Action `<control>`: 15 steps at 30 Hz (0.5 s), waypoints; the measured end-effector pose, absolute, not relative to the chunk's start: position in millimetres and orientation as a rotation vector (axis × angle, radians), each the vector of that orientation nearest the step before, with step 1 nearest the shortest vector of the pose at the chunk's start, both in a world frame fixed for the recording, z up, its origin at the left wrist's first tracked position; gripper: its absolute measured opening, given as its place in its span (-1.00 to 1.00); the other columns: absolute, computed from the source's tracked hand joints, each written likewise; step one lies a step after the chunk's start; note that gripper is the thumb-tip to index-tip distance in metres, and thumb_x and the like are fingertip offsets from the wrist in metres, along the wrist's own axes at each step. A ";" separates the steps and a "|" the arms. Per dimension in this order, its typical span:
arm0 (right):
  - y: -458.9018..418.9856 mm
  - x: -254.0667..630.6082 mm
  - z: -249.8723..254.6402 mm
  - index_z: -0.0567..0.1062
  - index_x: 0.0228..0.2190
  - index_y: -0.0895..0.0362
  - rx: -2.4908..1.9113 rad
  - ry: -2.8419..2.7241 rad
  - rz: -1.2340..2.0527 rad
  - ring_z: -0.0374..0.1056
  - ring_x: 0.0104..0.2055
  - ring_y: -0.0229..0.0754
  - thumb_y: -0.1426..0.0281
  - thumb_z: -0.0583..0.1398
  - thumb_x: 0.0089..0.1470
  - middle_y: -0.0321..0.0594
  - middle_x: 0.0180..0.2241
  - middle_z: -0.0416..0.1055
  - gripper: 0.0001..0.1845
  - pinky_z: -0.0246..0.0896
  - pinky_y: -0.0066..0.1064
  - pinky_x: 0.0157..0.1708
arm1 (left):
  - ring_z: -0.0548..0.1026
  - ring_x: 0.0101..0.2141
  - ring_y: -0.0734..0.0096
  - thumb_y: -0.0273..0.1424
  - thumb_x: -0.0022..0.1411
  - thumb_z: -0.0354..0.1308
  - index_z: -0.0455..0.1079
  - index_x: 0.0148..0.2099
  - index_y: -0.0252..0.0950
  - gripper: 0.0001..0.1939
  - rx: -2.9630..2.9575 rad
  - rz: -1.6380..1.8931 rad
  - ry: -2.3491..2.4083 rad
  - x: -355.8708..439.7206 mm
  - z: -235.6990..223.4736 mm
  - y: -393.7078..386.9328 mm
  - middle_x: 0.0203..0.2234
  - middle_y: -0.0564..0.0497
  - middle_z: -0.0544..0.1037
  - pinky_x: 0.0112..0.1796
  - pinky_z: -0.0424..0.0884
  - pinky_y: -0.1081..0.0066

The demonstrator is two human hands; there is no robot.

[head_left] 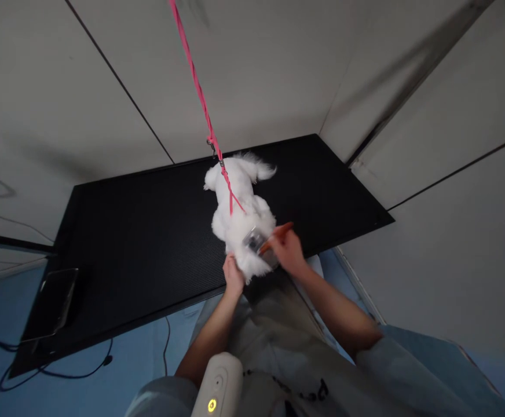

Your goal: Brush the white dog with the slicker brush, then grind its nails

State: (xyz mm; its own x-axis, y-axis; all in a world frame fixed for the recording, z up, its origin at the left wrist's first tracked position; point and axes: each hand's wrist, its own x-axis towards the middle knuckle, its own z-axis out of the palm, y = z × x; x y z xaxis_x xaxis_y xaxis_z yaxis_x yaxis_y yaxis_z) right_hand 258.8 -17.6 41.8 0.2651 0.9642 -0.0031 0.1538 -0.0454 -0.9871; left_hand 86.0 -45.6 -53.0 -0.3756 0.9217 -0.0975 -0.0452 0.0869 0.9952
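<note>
A small white fluffy dog (239,214) stands on a black grooming table (148,231), clipped to a pink leash (200,98) that runs up and out of the top of the view. My right hand (288,250) is closed on a brush with an orange handle (264,238), its head pressed into the fur at the dog's rear. My left hand (233,277) rests against the dog's hindquarters from below, fingers curled into the fur.
A dark phone or tablet (55,302) lies at the table's front left corner, with black cables (52,370) hanging below it. White walls close in behind and to the right. A white device with a lit yellow button (218,387) hangs at my chest.
</note>
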 end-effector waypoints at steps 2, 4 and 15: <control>-17.6 255.6 41.5 0.33 -0.41 0.10 -1.449 -1.154 1.067 0.18 -0.64 -0.29 0.18 0.20 -0.08 -0.40 -0.65 0.24 -0.73 0.09 -0.46 -0.63 | 0.47 -0.11 0.20 -0.16 0.25 -0.10 0.47 -0.25 -0.32 -0.59 0.940 1.416 1.533 87.7 -49.9 -48.0 -0.23 -0.14 0.56 -0.03 0.34 0.29; -15.1 255.3 43.4 0.31 -0.39 0.10 -1.477 -1.035 0.970 0.14 -0.65 -0.30 0.16 0.16 -0.03 -0.41 -0.65 0.21 -0.73 0.08 -0.46 -0.64 | 0.46 -0.08 0.20 -0.17 0.27 -0.11 0.47 -0.20 -0.33 -0.58 0.953 1.420 1.539 91.2 -46.7 -49.9 -0.20 -0.16 0.56 -0.01 0.33 0.30; -12.2 256.5 51.8 0.34 -0.32 0.14 -1.505 -1.083 0.744 0.32 -0.48 -0.22 0.20 0.15 0.00 -0.30 -0.52 0.36 -0.73 0.21 -0.42 -0.49 | 0.49 -0.17 0.29 -0.11 0.18 0.04 0.39 -0.06 -0.34 -0.56 0.860 1.447 1.377 105.3 -60.4 -56.3 -0.20 -0.12 0.53 -0.11 0.38 0.34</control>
State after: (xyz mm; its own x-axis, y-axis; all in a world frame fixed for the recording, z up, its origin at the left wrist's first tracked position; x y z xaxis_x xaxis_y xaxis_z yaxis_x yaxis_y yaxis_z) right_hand 256.5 -12.2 51.8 0.3878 0.9166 0.0967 0.2385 0.0016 -0.9711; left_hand 105.3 -56.3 -60.4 -0.3222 0.9404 -0.1086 -0.1551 0.0607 0.9860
